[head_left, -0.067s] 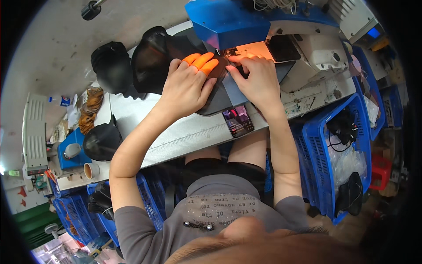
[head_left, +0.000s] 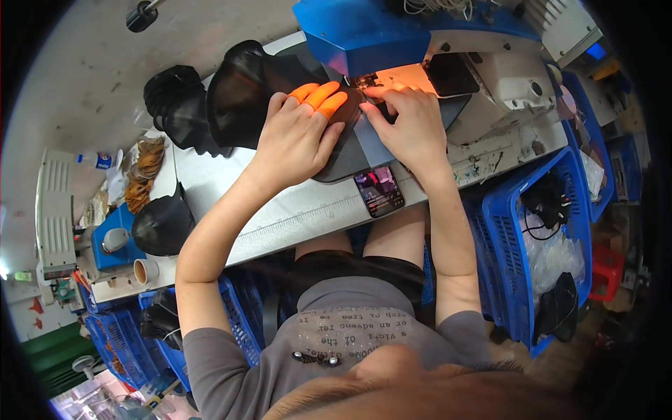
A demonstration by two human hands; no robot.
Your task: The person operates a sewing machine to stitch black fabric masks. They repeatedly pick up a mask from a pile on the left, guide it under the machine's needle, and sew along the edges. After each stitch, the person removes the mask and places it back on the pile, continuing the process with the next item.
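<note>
A black leather-like piece (head_left: 245,94) lies on the sewing machine's bed, its curved shiny part rising on the left. My left hand (head_left: 297,136) rests palm down by its inner edge, orange covers on three fingertips, fingers stretched out and thumb apart. Close to the lit needle area (head_left: 371,80), my right hand (head_left: 413,126) bends its fingers and thumb over the work, gripping its edge. Material right under the fingertips is partly hidden. The blue-topped sewing machine (head_left: 360,42) stands just beyond both hands.
A phone (head_left: 379,191) with its screen lit lies at the table's front edge. More black pieces (head_left: 178,105) are stacked at left. A paper cup (head_left: 145,271) stands by a blue box (head_left: 112,241). Blue baskets (head_left: 500,217) fill the right side; orange-brown cord (head_left: 147,171) lies far left.
Both hands stay nearly in place. The black pieces at left have shifted very slightly.
</note>
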